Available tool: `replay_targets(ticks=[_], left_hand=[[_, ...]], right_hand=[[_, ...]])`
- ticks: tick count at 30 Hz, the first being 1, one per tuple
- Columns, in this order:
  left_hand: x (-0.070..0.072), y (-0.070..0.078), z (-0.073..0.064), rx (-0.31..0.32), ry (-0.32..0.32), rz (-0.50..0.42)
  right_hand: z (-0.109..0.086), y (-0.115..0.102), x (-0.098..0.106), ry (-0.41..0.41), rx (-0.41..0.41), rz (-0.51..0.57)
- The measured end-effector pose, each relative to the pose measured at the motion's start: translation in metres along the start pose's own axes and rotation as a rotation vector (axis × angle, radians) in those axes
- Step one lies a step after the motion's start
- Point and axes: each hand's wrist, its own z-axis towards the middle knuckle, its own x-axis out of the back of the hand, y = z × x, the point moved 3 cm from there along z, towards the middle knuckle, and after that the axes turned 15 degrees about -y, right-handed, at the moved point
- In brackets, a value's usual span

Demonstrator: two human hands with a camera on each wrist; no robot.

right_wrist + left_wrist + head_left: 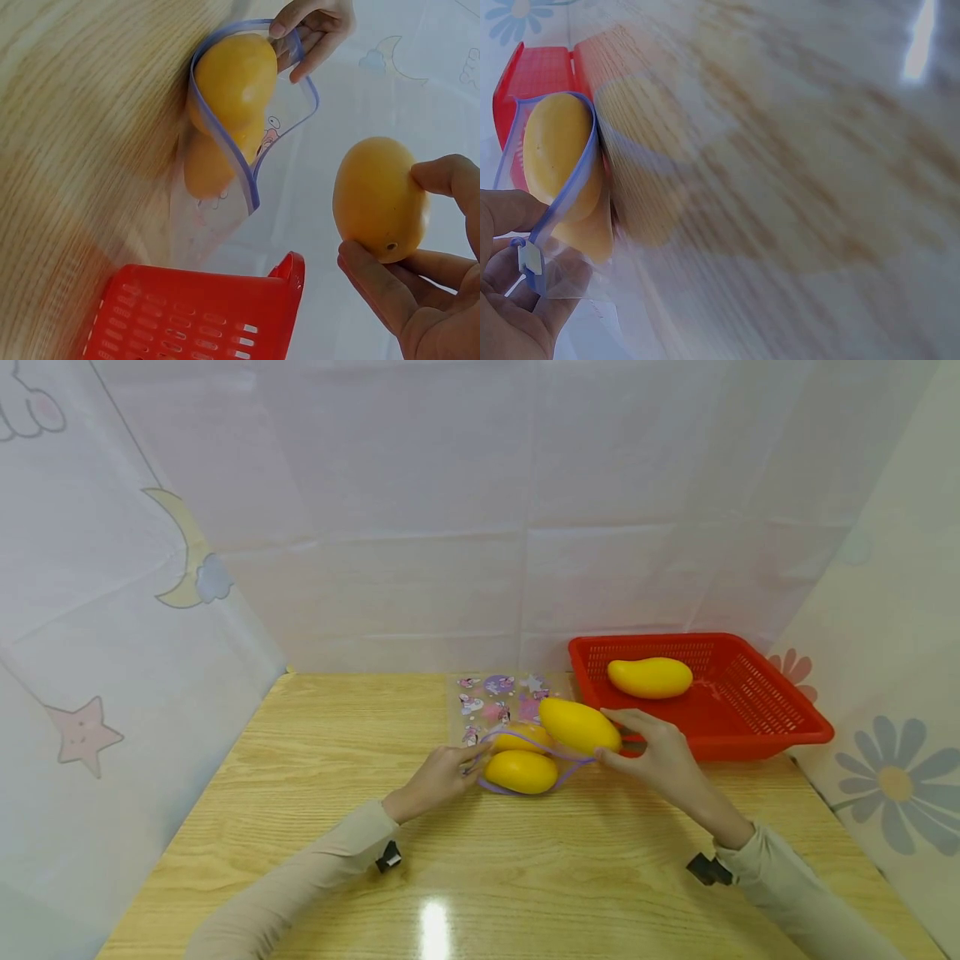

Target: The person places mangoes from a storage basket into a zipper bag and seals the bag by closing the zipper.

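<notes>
A clear zip bag (471,702) with cartoon prints and a purple rim lies on the table, its mouth spread apart. Inside it are two yellow mangoes, a front mango (522,772) at the mouth and a rear mango (523,737) partly behind the plastic. My left hand (438,781) pinches the left edge of the mouth, close to a white slider (530,257) on the rim. With thumb and fingers, my right hand (660,756) grips another mango (573,725) by its end. That mango is raised beside the bag's mouth, outside it in the right wrist view (379,195).
A red plastic basket (806,727) with slotted walls stands at the back right, close by my right hand. One more mango (650,678) lies in it. The wooden table (337,718) meets a pale hanging sheet (390,602) at the back.
</notes>
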Motion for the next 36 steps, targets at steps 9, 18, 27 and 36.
replay_targets(ticks=[9,18,27,36], left_hand=[[-0.001,0.000,0.000,-0.002,0.002,0.012],[0.000,0.000,0.000,-0.003,0.002,0.006],[-0.001,0.000,0.000,-0.003,0.000,0.006],[-0.001,-0.001,0.001,-0.004,-0.009,0.003]], right_hand=[[-0.001,-0.003,-0.005,-0.042,0.044,0.047],[-0.003,-0.007,-0.014,-0.083,0.066,0.052],[-0.004,-0.012,-0.024,-0.125,0.101,0.066],[-0.004,-0.014,-0.040,-0.218,0.112,0.189]])
